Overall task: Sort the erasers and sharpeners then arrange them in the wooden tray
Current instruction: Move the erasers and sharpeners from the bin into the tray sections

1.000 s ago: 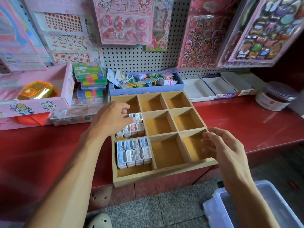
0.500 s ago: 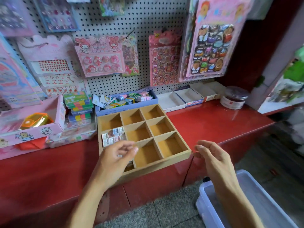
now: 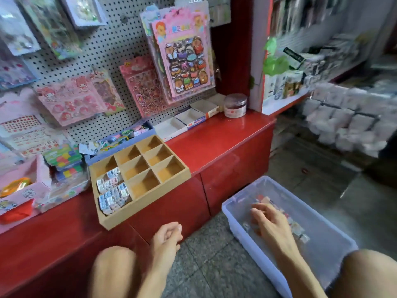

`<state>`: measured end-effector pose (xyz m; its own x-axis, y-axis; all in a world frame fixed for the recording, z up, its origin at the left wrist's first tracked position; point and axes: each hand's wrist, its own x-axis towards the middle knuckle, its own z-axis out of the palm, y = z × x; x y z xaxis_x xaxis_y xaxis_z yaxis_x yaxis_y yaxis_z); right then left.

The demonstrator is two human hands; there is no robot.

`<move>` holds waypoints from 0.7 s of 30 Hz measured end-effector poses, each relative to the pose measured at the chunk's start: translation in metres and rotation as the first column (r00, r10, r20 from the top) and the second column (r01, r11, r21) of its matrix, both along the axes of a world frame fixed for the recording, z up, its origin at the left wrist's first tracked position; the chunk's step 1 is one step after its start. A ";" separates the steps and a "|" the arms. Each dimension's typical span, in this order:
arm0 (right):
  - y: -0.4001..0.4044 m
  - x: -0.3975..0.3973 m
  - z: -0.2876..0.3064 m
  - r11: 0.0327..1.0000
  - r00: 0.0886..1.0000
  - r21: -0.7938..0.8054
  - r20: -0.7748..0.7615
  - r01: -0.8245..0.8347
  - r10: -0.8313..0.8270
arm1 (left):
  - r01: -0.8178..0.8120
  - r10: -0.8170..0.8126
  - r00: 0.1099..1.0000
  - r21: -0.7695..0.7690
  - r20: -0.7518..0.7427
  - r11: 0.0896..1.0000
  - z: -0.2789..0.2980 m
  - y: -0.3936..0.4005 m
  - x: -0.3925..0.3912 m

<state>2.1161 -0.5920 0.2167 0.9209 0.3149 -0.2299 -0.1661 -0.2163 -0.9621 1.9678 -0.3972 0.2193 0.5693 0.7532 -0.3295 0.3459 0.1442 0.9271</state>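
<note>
Wooden and pale brown, the tray (image 3: 148,203) sits on the red counter (image 3: 225,143), split into 9 square compartments. I see small packaged pieces (image 3: 111,190), blue, white and pink, packed in rows in 2 compartments of its left column. My right hand (image 3: 269,222) reaches into the clear plastic bin (image 3: 238,222) on the floor, fingers bent over loose small items (image 3: 296,226); I cannot tell if it pinches one. My left hand (image 3: 167,235) hangs below the counter edge, loosely curled, holding nothing.
</note>
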 end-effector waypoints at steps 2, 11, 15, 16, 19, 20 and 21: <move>-0.024 -0.005 -0.010 0.998 0.998 -0.019 -0.018 0.056 -0.057 | 0.039 -0.040 0.999 -0.007 -0.029 0.999 -0.009 -0.019 0.008; -0.065 0.024 -0.062 0.978 0.978 -0.113 -0.092 0.177 -0.187 | 0.320 -0.304 0.942 0.101 -0.144 0.942 -0.053 -0.052 0.080; -0.062 0.049 -0.099 0.961 0.983 -0.237 -0.073 0.145 -0.166 | 0.491 -0.442 0.858 0.165 -0.263 0.855 -0.085 -0.049 0.131; -0.060 0.056 -0.111 0.950 0.987 -0.290 -0.074 0.115 -0.142 | 0.533 -0.472 0.832 0.189 -0.291 0.825 -0.095 -0.048 0.146; -0.053 0.078 -0.156 0.907 0.993 -0.422 -0.101 0.018 -0.067 | 0.664 -0.545 0.731 0.242 -0.412 0.708 -0.131 -0.042 0.192; -0.050 0.087 -0.175 0.887 0.993 -0.462 -0.111 -0.009 -0.048 | 0.707 -0.566 0.691 0.259 -0.451 0.658 -0.145 -0.038 0.207; -0.047 0.096 -0.194 0.865 0.992 -0.500 -0.121 -0.038 -0.026 | 0.748 -0.583 0.650 0.276 -0.488 0.604 -0.158 -0.034 0.220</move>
